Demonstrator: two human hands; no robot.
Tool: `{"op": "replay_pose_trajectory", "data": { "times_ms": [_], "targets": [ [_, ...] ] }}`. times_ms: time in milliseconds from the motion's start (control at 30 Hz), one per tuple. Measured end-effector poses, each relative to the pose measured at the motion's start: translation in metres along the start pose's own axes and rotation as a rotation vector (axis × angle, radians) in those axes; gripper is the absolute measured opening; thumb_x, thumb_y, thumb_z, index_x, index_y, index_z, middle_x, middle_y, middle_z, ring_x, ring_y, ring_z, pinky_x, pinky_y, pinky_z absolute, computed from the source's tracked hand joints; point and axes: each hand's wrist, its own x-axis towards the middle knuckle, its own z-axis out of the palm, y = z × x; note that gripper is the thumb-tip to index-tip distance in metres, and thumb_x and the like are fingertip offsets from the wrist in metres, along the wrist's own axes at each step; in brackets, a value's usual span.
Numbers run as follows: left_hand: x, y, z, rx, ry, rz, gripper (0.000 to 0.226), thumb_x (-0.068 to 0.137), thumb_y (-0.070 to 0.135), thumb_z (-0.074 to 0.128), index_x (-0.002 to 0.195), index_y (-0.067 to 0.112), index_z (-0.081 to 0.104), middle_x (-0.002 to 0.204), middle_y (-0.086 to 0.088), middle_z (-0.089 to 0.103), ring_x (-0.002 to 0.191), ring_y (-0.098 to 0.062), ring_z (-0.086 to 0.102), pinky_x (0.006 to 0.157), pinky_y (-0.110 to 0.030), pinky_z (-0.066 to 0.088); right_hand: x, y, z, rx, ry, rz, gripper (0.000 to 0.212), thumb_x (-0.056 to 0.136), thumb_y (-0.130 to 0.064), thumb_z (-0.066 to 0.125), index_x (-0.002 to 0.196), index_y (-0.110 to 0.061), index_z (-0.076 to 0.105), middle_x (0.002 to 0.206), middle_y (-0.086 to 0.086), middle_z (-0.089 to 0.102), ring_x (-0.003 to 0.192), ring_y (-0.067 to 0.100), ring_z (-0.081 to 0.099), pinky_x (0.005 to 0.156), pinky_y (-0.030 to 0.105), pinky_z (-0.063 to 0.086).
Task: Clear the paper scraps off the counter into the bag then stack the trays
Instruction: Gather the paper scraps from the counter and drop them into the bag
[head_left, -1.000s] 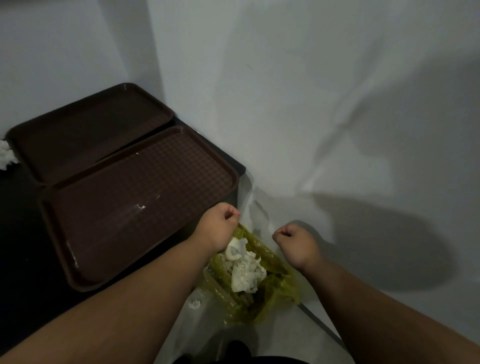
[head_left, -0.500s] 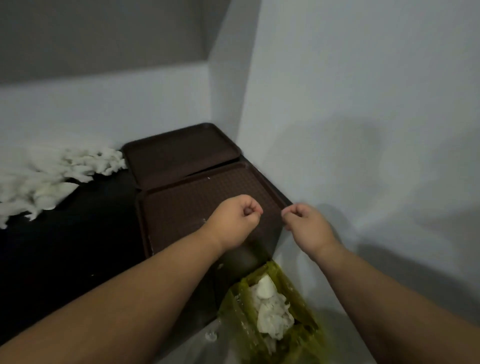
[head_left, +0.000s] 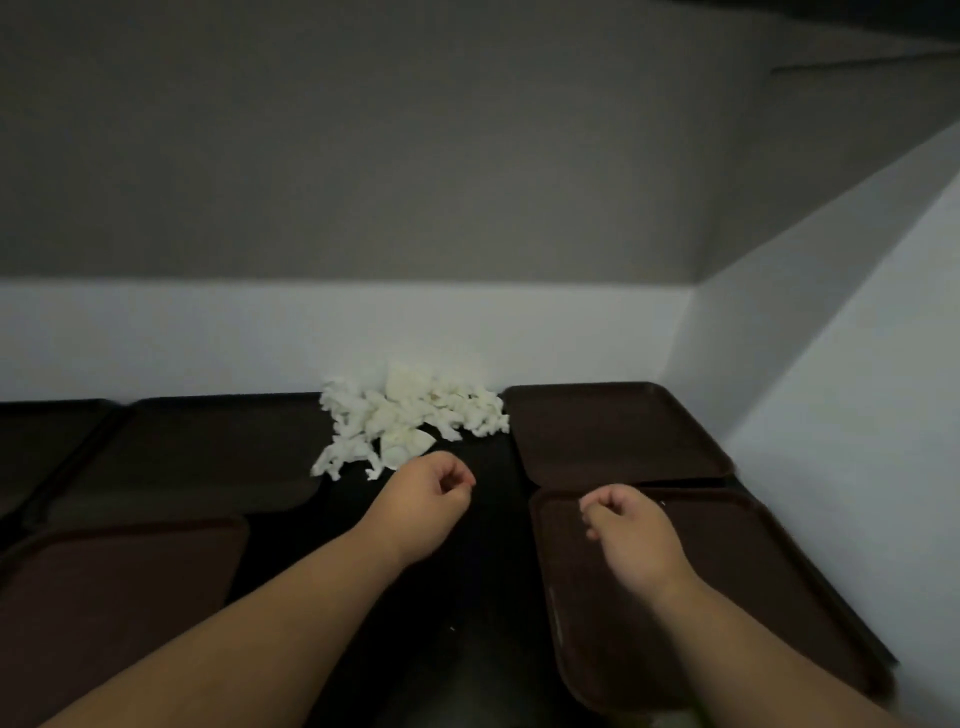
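A heap of white paper scraps (head_left: 410, 415) lies on the dark counter (head_left: 483, 597) against the back wall, between the trays. My left hand (head_left: 431, 488) hovers just in front of the heap with its fingers curled and nothing in it. My right hand (head_left: 628, 525) is also curled and empty, above the left edge of the near right brown tray (head_left: 753, 587). A second brown tray (head_left: 618, 431) lies behind that one in the corner. The bag is out of view.
More brown trays lie flat on the left: a far one (head_left: 197, 452), a near one (head_left: 114, 597) and one at the far left edge (head_left: 36, 431). White walls close off the counter at the back and on the right.
The view has swung up and left from the green bag to the counter. Both hands have moved away from the bag toward the scrap heap, still curled.
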Motion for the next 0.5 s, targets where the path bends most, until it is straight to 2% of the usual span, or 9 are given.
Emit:
{"op": "replay_pose_trajectory", "data": {
  "times_ms": [133,233,500],
  "targets": [
    [0.01,-0.059,-0.056,0.045,0.063,-0.095,0.012,0.093,0.022,0.061,0.087,0.029,0.068,0.07,0.005,0.065,0.055,-0.004,0.057,0.053,-0.02,0.045,0.014,-0.035,0.061,0.0,-0.084,-0.017,0.01,0.097,-0.022,0.061,0.094,-0.025,0.07,0.09,0.002,0.071,0.083,0.017,0.068,0.063,0.025,0.047],
    [0.017,-0.096,-0.079,0.05,0.097,-0.154,0.013,0.092,0.018,0.06,0.086,0.028,0.067,0.067,0.003,0.065,0.052,-0.003,0.056,0.052,-0.023,0.047,0.02,-0.045,0.1,0.001,-0.14,-0.007,0.009,0.097,-0.021,0.061,0.097,-0.023,0.069,0.089,0.002,0.07,0.08,0.015,0.066,0.062,0.022,0.047],
    [0.038,-0.154,-0.093,0.097,0.099,-0.266,0.012,0.093,0.02,0.06,0.093,0.03,0.066,0.081,-0.001,0.071,0.064,-0.01,0.065,0.056,-0.022,0.051,0.061,-0.035,0.163,-0.04,-0.244,0.047,0.005,0.095,-0.02,0.065,0.098,-0.022,0.068,0.089,0.001,0.069,0.077,0.013,0.066,0.063,0.021,0.048]
  ]
}}
